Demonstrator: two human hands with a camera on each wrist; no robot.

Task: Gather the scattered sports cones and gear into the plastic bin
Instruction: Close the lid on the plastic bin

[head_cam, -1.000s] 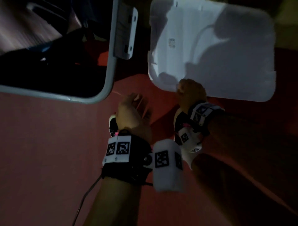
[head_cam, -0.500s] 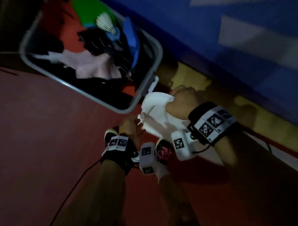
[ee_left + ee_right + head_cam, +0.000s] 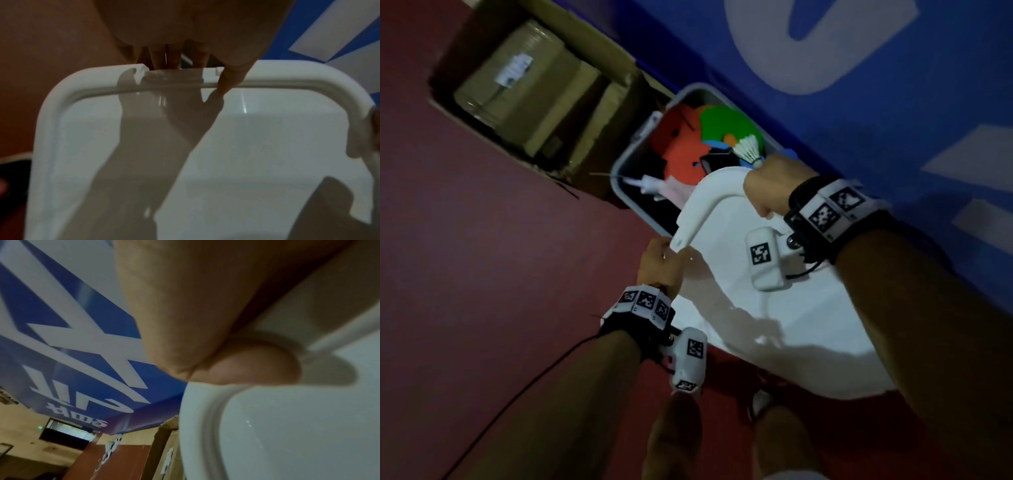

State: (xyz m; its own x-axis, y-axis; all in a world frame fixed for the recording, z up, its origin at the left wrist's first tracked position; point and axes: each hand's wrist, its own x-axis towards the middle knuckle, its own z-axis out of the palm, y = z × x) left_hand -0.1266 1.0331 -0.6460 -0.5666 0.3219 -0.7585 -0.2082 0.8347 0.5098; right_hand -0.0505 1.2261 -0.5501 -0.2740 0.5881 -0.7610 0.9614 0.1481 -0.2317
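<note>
Two hands hold a white plastic lid (image 3: 784,318) over the near end of the grey plastic bin (image 3: 619,164), which stands on the red floor (image 3: 482,274) against a blue banner (image 3: 893,102). The left hand (image 3: 659,265) has its grip closed on the lid's near-left edge, fingers (image 3: 158,60) under the rim and thumb on top. The right hand (image 3: 770,185) has its grip curled round the lid's far corner. Inside the bin lie orange (image 3: 681,144) and green flat cones (image 3: 726,126), a white shuttlecock (image 3: 748,150) and other dark gear that is hard to make out. The banner bears large white letters; in the right wrist view they appear upside down and blurred, so I cannot read them. To the left of the bin stands an open cardboard box (image 3: 534,92) with a white label, too small to read.
</note>
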